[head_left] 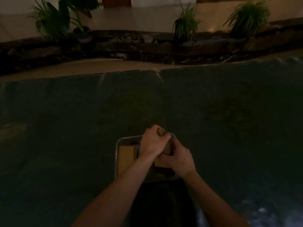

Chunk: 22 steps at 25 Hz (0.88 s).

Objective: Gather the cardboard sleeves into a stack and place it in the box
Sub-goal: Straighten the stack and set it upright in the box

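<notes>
Two hands, the left hand (153,143) and the right hand (177,158), share one bundle of cardboard sleeves (164,141); how many sleeves are in it is too dim to tell. One box (117,154) sits below. Three potted plants: (54,18), (186,23), (248,16).

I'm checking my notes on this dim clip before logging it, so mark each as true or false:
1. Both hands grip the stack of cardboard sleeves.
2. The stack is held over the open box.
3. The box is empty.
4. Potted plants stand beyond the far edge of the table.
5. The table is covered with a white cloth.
1. True: the left hand and the right hand both close on the stack of cardboard sleeves.
2. True: it is above the box.
3. False: flat brown cardboard already lies inside.
4. True: potted plants stand there.
5. False: the cloth is dark green.
</notes>
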Available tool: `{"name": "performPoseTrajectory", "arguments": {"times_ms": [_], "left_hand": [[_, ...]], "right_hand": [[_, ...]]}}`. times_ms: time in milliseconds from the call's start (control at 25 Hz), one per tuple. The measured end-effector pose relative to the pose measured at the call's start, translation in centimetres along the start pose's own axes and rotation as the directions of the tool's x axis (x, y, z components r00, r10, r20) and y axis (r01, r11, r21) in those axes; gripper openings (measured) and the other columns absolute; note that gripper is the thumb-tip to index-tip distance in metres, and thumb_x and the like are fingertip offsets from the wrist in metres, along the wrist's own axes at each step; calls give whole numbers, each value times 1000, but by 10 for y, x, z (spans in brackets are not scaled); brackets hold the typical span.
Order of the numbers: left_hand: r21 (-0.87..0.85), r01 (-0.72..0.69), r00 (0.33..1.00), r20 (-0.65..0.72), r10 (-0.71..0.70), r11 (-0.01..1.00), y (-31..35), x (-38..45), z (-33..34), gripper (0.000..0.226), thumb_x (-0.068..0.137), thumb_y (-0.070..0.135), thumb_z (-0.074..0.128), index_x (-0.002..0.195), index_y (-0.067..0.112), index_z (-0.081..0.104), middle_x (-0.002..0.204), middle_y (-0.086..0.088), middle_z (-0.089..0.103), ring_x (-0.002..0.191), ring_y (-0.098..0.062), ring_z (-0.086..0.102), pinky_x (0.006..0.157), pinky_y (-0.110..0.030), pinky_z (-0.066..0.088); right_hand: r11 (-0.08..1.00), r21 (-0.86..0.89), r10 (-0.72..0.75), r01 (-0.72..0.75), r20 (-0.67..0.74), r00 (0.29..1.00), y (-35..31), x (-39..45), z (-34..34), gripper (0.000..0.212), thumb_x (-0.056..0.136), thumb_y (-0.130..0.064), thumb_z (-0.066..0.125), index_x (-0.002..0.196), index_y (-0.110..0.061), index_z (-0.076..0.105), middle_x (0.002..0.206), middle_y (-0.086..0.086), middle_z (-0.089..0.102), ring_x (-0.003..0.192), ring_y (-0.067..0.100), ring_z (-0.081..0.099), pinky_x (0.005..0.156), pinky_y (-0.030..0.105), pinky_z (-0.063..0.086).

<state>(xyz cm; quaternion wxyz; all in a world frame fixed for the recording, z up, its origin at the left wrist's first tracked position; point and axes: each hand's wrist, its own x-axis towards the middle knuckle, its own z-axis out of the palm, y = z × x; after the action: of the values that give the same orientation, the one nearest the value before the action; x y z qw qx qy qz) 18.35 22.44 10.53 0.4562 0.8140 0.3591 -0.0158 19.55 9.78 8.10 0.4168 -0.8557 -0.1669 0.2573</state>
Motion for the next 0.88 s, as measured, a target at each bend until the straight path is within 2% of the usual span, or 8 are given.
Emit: {"name": "performPoseTrajectory", "arguments": {"times_ms": [120, 240, 360, 560, 640, 760, 800, 880], "left_hand": [[-340, 130, 985, 155, -81, 931, -11, -7, -4, 87, 74, 57, 72, 146, 40, 25, 130, 11, 36, 117, -14, 40, 93, -37, 42], [-622, 431, 889, 418, -189, 653, -34, -12, -9, 75, 76, 47, 74, 140, 32, 39, 134, -5, 52, 117, -28, 54, 93, -48, 50], [-615, 492, 845, 508, -168, 617, -49, -11, -10, 47, 79, 41, 73, 121, 27, 56, 126, -9, 60, 114, -30, 58, 93, -47, 51], [-584, 410, 903, 368, -221, 700, -60, -10, 2, 26, 79, 42, 72, 98, 34, 56, 115, -2, 63, 109, -23, 59, 97, -45, 49], [-591, 413, 906, 340, -251, 693, -66, -6, 7, 30, 78, 44, 71, 102, 30, 62, 114, -3, 66, 108, -24, 61, 98, -47, 49], [-493, 415, 908, 275, -316, 764, -76, -3, 18, 30, 80, 45, 69, 108, 35, 60, 118, 1, 63, 112, -24, 57, 103, -52, 44], [-460, 414, 908, 264, -324, 786, -79, -2, 23, 24, 81, 43, 69, 103, 39, 59, 115, 4, 62, 111, -23, 57, 103, -51, 45], [-420, 426, 902, 262, -342, 801, -85, 0, 34, 22, 83, 38, 69, 102, 38, 58, 114, 5, 59, 109, -21, 55, 101, -48, 46]], "right_hand": [[894, 422, 139, -154, 66, 988, 3, 3, -5, 28, 77, -29, 77, 98, -34, 60, 104, 0, 70, 89, 13, 69, 73, 32, 61], [733, 620, 197, -279, 200, 960, 5, 5, -9, 29, 77, -30, 79, 103, -29, 65, 109, 6, 70, 97, 23, 69, 82, 46, 60], [763, 567, 195, -311, 257, 947, 8, 6, -5, 33, 77, -36, 79, 106, -31, 64, 111, 3, 69, 101, 23, 67, 87, 48, 58], [840, 438, 197, -321, 306, 931, 6, 7, -6, 24, 81, -47, 73, 99, -40, 59, 105, -5, 69, 93, 13, 67, 62, 27, 58], [929, 303, 165, -214, 179, 970, 13, 11, -6, 20, 86, -53, 64, 100, -41, 59, 105, -6, 69, 91, 9, 67, 67, 29, 60], [988, 82, 148, -129, -294, 944, 30, 17, -9, 36, 92, -42, 58, 123, -26, 62, 117, -2, 67, 100, 13, 65, 86, 35, 55], [984, 61, 179, -168, -340, 923, 36, 20, -10, 38, 93, -36, 58, 128, -22, 61, 122, 1, 64, 104, 16, 64, 89, 34, 52], [961, 60, 277, -271, -213, 937, 50, 25, -11, 35, 94, -29, 59, 128, -19, 63, 124, 4, 66, 106, 19, 65, 91, 32, 49]]}}
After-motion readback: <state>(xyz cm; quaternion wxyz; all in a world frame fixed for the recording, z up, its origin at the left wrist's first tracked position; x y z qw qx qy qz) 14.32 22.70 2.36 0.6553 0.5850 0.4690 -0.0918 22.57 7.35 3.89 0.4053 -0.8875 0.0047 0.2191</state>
